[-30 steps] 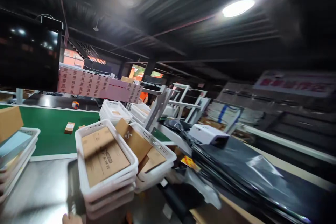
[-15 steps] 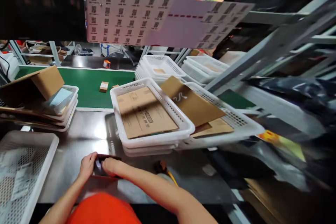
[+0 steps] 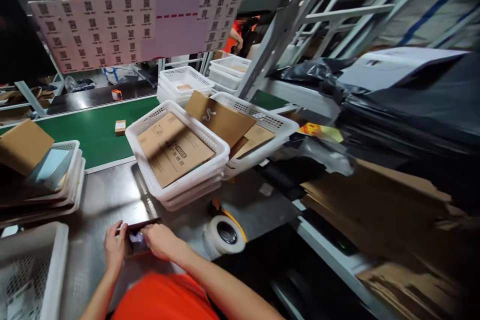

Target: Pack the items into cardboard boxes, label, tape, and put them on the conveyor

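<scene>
A small open cardboard box (image 3: 132,249) rests on the metal table close to my body. My left hand (image 3: 114,246) is closed around its left side, thumb near the rim. My right hand (image 3: 162,241) reaches over the right side, its fingers curled down into the opening. Between the hands a pale purple item (image 3: 137,236) shows inside the box. My right fingertips are at this item, partly hidden. To the right of my right forearm, a tape dispenser with a large clear roll (image 3: 227,234) lies on the table.
White baskets with flat cardboard (image 3: 176,150) stand ahead, another basket (image 3: 58,260) at left. Beyond runs a green conveyor belt (image 3: 101,140) carrying a small box (image 3: 120,127). Cardboard sheets (image 3: 360,205) and black bags (image 3: 420,110) are stacked right. A person (image 3: 236,37) is behind.
My view has turned to the right, bringing the stacked cardboard and bags further in. The tape roll, earlier behind my forearm, now shows. Both hands stay at the small box.
</scene>
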Demonstrator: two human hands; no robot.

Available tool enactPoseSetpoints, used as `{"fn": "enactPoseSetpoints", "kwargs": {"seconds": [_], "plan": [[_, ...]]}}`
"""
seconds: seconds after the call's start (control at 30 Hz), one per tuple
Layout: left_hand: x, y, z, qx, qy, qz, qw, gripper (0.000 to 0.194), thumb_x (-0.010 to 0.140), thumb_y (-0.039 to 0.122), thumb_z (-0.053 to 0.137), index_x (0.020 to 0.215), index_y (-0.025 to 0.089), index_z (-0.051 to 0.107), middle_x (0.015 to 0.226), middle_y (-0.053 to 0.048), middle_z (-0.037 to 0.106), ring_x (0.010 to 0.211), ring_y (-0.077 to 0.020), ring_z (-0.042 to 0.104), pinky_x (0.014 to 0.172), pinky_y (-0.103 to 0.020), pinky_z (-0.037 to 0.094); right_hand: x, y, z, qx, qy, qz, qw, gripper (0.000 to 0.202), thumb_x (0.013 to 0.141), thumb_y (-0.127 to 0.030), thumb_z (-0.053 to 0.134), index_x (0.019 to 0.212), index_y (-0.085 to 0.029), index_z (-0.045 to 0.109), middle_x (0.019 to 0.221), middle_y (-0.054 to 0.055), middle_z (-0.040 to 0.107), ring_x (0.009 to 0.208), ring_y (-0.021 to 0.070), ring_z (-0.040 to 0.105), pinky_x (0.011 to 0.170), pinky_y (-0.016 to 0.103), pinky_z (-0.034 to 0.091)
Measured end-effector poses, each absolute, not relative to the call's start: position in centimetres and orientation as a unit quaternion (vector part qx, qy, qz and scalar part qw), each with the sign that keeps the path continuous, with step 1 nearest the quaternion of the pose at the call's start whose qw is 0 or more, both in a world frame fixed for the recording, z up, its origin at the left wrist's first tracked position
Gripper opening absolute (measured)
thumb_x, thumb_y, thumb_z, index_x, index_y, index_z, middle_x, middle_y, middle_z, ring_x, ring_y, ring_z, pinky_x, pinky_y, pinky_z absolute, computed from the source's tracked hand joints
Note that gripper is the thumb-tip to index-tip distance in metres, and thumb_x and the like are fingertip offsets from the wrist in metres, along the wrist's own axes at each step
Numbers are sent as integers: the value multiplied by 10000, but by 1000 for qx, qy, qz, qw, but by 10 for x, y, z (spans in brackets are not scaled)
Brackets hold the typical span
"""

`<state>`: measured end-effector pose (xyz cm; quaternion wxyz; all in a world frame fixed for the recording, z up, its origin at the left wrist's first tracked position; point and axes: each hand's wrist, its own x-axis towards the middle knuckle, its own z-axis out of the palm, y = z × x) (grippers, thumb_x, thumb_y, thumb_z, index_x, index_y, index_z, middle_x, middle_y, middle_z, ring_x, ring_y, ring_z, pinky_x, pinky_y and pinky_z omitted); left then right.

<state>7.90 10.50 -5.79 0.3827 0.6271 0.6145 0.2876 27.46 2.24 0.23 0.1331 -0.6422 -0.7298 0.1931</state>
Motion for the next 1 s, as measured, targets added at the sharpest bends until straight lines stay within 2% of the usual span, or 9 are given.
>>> {"fn": "enactPoseSetpoints", "kwargs": {"seconds": [0.1,0.17,0.27,0.5,0.57,0.67,0.8,0.9,1.0], "plan": [[77,91,-52,611,655,300,329,652,844,851,459,898,222,624,848,-77,691,821,-301,674,821,-448,549,279,-9,-2,-694,-663,166,228,489,971,-200,565,1456,-201,625,1463,153,650,1377,294,591,1185,461,474],[81,77,-47,688,595,267,319,588,898,805,463,826,236,596,760,-39,647,744,-263,651,751,-397,540,283,-29,-13,-736,-583,182,293,648,923,-219,622,1556,-148,503,1501,204,592,1395,336,567,1182,515,488],[94,61,-46,852,441,181,217,524,955,702,504,861,210,660,882,-105,712,886,-302,674,831,-419,546,284,-42,-31,-707,-590,239,310,793,800,-191,719,1558,-157,491,1485,186,591,1342,343,594,1154,501,518],[100,84,-76,954,256,153,-18,405,1062,269,388,952,163,763,899,-133,769,826,-272,710,775,-388,569,290,2,-40,-648,-706,217,186,394,816,-344,783,1174,-183,748,1254,151,697,1156,374,639,1001,518,568],[99,92,-86,949,238,201,-56,419,1064,253,381,1068,156,789,1080,-182,786,984,-300,736,862,-423,577,293,18,-44,-639,-710,219,199,228,862,-343,746,1033,-193,768,1103,106,733,1036,312,684,945,443,588],[98,96,-96,911,297,266,-110,414,1061,307,475,1355,158,726,1423,-251,685,1318,-398,639,1111,-601,459,285,25,-55,-668,-677,203,232,277,941,-303,667,1186,-188,723,1170,110,722,1009,266,701,920,391,592],[79,90,-111,906,347,237,-50,477,1049,328,522,1477,160,650,1546,-212,617,1452,-398,542,1233,-645,330,277,-3,-76,-722,-620,164,261,388,962,-280,643,1331,-162,632,1405,188,609,1258,310,618,1093,476,526],[50,76,-127,919,343,191,31,453,1054,294,450,1428,328,704,1494,-94,689,1464,-373,541,1209,-641,389,321,-43,-85,-782,-535,74,311,379,957,-260,611,1327,-177,621,1464,194,566,1400,343,519,1197,571,424],[30,65,-134,889,412,175,99,422,1044,391,450,1330,440,757,1587,-57,604,1578,-466,351,1134,-774,401,408,-81,-80,-873,-390,11,293,403,952,-203,527,1345,-134,583,1429,244,583,1433,394,500,1154,619,430]]}}
